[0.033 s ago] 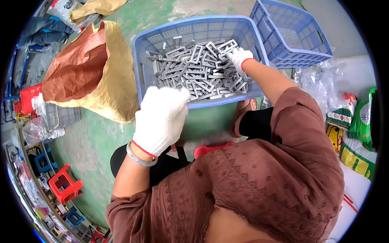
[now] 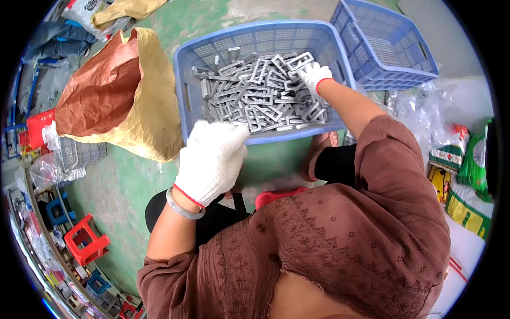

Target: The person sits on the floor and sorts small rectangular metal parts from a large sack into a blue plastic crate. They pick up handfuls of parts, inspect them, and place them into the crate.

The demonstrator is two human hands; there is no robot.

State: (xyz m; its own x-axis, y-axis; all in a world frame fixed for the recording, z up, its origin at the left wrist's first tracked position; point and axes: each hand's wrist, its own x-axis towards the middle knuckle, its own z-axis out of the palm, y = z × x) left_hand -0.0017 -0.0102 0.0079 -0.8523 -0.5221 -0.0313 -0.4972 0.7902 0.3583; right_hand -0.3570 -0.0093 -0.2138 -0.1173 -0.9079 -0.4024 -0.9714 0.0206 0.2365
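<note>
Grey metal frames [image 2: 263,93] lie jumbled, pointing every way, in the blue crate [image 2: 183,90] on the green floor [image 2: 122,183]. The gloved right hand [image 2: 314,75] grips one frame at the far right; the left hand [image 2: 212,159] hovers nearer, whether clenched I cannot tell. Nothing has shifted. A paper sack [image 2: 114,93] stands left.

Workshop floor, crate of metal parts [image 2: 260,93], sacks [image 2: 111,90]
</note>
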